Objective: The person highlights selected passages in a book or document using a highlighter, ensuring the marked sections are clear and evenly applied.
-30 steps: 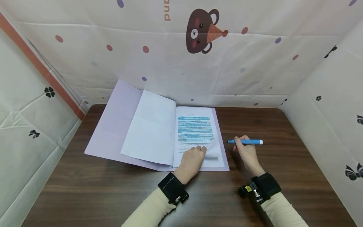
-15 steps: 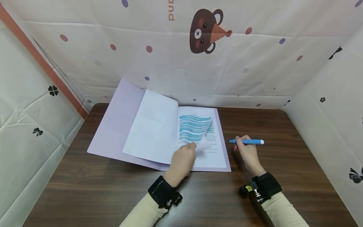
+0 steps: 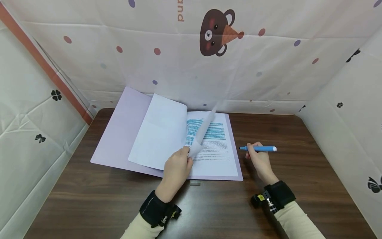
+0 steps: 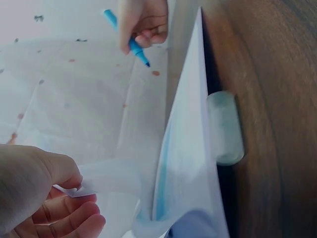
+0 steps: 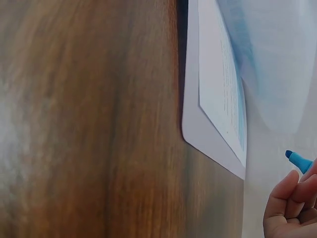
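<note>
My left hand [image 3: 177, 166] pinches the lower corner of a sheet of paper [image 3: 202, 131] between thumb and fingers, as the left wrist view shows. The sheet stands lifted and curved over the lilac folder [image 3: 114, 132]. Beneath it lies a printed page [image 3: 216, 152] with blue highlighted lines in its upper part and plain text lower down. To the right of the folder, my right hand [image 3: 261, 162] holds a blue highlighter [image 3: 264, 149], its uncovered tip pointing left. The right wrist view shows part of that highlighter [image 5: 300, 161] above the curled fingers.
A blank white page [image 3: 161, 132] lies turned over on the folder's left side. A small greyish, translucent piece [image 3: 195, 183] sits at the folder's front edge on the brown wooden table [image 3: 223, 212]. A printed cloth [image 3: 167, 66] hangs behind the table.
The left hand has moved left, lifting and turning the sheet leftward by its corner. More of the printed page beneath shows. The right hand with the highlighter stays nearly still.
</note>
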A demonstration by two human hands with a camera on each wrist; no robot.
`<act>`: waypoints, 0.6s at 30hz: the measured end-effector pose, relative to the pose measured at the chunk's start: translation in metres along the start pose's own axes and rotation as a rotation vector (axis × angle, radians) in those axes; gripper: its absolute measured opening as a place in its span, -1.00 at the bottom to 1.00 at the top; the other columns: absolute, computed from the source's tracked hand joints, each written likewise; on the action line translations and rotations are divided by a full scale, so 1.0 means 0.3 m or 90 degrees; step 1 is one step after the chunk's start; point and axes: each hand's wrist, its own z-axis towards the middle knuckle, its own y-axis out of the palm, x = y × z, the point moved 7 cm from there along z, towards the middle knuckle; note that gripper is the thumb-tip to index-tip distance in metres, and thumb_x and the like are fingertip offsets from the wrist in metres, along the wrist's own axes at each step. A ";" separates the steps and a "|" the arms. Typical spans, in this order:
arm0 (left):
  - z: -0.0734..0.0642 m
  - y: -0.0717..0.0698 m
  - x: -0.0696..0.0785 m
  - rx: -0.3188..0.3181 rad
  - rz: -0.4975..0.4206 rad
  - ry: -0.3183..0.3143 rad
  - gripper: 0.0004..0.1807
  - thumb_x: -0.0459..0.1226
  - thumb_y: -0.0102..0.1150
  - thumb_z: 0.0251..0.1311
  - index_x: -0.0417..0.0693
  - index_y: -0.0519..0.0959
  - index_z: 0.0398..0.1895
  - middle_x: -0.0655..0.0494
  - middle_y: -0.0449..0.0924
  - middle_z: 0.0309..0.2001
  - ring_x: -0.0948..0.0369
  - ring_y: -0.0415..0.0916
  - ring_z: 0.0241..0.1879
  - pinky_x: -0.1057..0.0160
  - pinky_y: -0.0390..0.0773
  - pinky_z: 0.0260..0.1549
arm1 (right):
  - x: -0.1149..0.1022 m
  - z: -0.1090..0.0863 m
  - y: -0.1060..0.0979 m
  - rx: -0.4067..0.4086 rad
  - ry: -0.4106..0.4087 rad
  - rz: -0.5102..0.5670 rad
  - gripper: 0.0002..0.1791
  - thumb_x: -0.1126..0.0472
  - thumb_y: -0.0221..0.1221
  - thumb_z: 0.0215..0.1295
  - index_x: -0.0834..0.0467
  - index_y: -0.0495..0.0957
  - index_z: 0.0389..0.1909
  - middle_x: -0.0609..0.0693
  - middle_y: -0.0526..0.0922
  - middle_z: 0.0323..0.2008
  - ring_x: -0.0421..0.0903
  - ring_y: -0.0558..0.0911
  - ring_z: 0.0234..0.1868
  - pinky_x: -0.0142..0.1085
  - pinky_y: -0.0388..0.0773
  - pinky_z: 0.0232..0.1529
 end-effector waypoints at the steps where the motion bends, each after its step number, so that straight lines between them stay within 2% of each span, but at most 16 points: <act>1: -0.002 -0.012 -0.007 0.008 -0.005 -0.002 -0.83 -0.39 0.22 -0.04 -0.20 0.50 -0.33 0.03 0.56 -0.56 0.16 0.51 -0.62 0.23 0.45 -0.73 | -0.001 0.001 0.001 0.000 -0.001 0.002 -0.61 -0.09 -0.05 0.34 0.20 0.30 -0.34 -0.16 0.48 -0.63 -0.21 0.51 -0.46 -0.28 0.49 -0.26; 11: -0.023 -0.120 -0.073 0.052 -0.014 -0.040 -0.84 -0.42 0.20 -0.05 -0.26 0.50 -0.35 0.03 0.56 -0.57 0.20 0.46 -0.63 0.28 0.45 -0.72 | 0.001 0.001 0.008 0.000 0.009 0.012 -0.63 -0.08 -0.04 0.34 0.19 0.30 -0.35 -0.15 0.48 -0.61 -0.21 0.49 -0.46 -0.30 0.49 -0.26; 18: -0.040 -0.154 -0.128 0.096 -0.041 -0.083 -0.87 -0.44 0.17 -0.08 -0.27 0.43 -0.43 0.06 0.46 -0.65 0.25 0.38 -0.70 0.33 0.38 -0.77 | -0.008 0.000 0.003 0.005 0.003 0.015 -0.62 -0.09 -0.03 0.34 0.19 0.30 -0.35 -0.14 0.49 -0.62 -0.20 0.49 -0.45 -0.28 0.49 -0.27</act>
